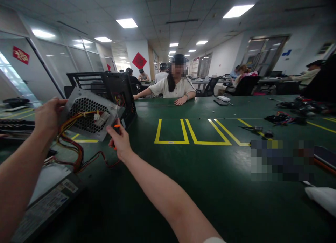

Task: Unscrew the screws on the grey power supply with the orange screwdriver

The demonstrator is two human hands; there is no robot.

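A grey computer power supply [85,111] is held up, tilted, between my two hands, its honeycomb vent panel facing me. My left hand [49,115] grips its left edge. My right hand [119,139] pinches the lower right corner; an orange and black thing, mostly hidden, also shows between its fingers. A bundle of coloured cables [76,145] with white connectors lies over the panel and hangs down to the table. Just behind stands an open black computer case [122,82]. Below my left forearm lies a second power supply [52,201] with a label on its side.
Across the green table [168,173] a person [178,82] sits with one arm stretched toward the case. Yellow tape outlines [172,142] mark the tabletop. On the right lie loose cables [285,117], a small metal cylindrical part [269,133] and a phone [220,102].
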